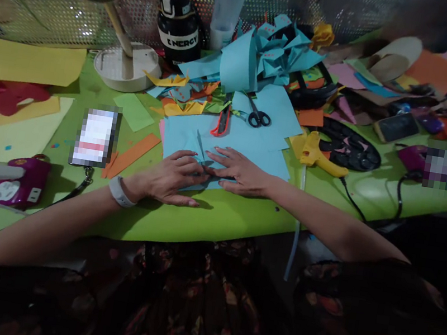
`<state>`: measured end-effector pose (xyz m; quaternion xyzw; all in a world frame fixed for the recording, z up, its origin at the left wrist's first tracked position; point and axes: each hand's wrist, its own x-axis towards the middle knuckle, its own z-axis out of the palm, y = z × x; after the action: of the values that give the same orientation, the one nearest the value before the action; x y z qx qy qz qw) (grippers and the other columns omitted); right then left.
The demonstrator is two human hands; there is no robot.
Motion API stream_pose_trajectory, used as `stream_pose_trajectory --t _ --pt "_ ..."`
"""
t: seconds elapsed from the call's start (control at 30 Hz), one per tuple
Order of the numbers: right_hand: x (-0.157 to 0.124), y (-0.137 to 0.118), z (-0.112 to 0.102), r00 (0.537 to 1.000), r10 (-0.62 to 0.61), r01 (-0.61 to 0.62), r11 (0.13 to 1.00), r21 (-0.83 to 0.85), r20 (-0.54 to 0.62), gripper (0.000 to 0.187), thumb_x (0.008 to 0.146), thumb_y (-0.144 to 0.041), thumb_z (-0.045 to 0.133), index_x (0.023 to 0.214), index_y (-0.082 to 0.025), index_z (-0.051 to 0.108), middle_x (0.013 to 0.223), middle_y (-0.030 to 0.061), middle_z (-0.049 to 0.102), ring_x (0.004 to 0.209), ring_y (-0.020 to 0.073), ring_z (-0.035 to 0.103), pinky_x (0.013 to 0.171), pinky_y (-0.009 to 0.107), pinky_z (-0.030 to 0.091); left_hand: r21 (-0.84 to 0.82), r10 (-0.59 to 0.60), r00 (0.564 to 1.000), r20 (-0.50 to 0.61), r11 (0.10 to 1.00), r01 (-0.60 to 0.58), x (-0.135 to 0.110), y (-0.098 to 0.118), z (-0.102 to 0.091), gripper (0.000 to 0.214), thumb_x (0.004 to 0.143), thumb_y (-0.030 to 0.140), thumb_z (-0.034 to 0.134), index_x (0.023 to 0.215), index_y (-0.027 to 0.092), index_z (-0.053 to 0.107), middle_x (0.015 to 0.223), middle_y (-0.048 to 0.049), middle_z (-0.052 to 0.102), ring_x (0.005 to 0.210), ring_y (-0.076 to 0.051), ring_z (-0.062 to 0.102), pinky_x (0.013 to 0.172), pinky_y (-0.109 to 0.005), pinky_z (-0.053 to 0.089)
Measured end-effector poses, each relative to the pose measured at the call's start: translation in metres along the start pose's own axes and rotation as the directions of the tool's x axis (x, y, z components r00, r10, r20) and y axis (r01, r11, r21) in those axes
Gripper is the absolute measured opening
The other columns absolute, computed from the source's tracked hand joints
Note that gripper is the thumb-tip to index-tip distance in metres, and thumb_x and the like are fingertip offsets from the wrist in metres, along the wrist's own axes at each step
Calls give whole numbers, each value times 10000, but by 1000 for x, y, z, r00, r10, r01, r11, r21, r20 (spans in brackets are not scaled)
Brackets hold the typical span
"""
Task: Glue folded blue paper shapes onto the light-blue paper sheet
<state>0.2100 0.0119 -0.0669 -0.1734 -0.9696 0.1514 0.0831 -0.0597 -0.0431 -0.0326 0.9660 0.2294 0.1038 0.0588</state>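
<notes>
At six o'clock from the cutter (pixel 223 121), blue paper (pixel 199 144) is seemingly steadied by the right hand (pixel 241 174), grip spread, empty; whether anything is held in the left hand (pixel 171 176), grip half-curled, cannot be told.

So the paper (pixel 190 140) is light blue and creased, with a narrow flap sticking up. Near side's covered, can't tell the full shape. It's lying on some bigger blue sheets (pixel 249 137), pretty flat, kinda loosely stacked, edges not lined up.
</notes>
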Motion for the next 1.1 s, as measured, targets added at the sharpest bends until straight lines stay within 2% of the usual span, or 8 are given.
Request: stream_pose_trajectory --t 0.2,0.43,0.57,0.7,0.8,0.87,0.97,1.1 --pt "-1 -1 0 1000 -8 8 1000 -11 -16 458 922 -326 537 1379 -303 550 1608 14 294 1487 281 218 1183 567 215 8 19 1000 6 1000 -19 4 2 -1 493 890 584 537 1245 255 633 1184 -82 643 1131 -262 526 1161 -481 256" --pt "3 -10 -6 1000 -11 9 996 -88 -17 430 897 -330 557 1312 -235 618 1561 96 381 1443 333 309 1132 609 277 5 12 999 48 1000 -12 14 18 -7 436 901 591 506 1049 224 688 1152 -74 654 1145 -252 534 1184 -460 254" --pt "6 -12 -8 1000 22 -23 998 -64 -17 356 902 -325 568 1238 -265 670 1524 66 446 1409 306 373 1125 569 309 65 -64 997 37 996 62 8 29 -7 515 890 643 487 1117 220 676 1212 -92 625 1155 -265 529 1201 -483 214" --pt "13 -14 -10 978 164 -150 982 116 -129 401 891 -287 581 1289 -273 630 1384 61 594 1293 235 506 1074 456 397 77 -152 987 -56 985 156 -3 36 -4 584 877 633 519 1258 206 633 1201 -114 621 1159 -287 539 1195 -530 194" --pt "19 -25 -13 896 360 -308 925 221 -259 246 900 -304 562 1050 -191 721 1081 84 713 1049 218 611 938 375 455 19 -184 967 -175 982 190 -6 31 -9 489 878 564 567 1238 246 656 1136 -88 655 1102 -266 576 1155 -520 261" --pt "23 -35 -13 848 452 -404 889 214 -276 255 888 -389 591 884 -166 715 942 87 703 931 220 606 866 358 442 -52 -309 888 -341 949 310 -6 20 -15 329 898 466 577 1112 258 716 1042 -76 679 1017 -249 599 1074 -496 356" --pt "29 -44 -9 805 531 -505 847 165 -264 315 835 -489 656 835 -176 685 915 89 673 913 237 578 817 354 411 -231 -554 657 -511 825 516 -2 -3 -23 248 884 388 607 1011 225 744 1015 -93 683 996 -247 597 956 -441 432" --pt "37 -34 -8 822 503 -447 861 244 -267 228 801 -416 717 793 -192 677 889 59 654 858 204 576 764 316 411 -611 -807 434 -400 588 531 6 -26 -23 273 820 417 646 908 179 749 960 -93 709 918 -228 616 837 -355 464"
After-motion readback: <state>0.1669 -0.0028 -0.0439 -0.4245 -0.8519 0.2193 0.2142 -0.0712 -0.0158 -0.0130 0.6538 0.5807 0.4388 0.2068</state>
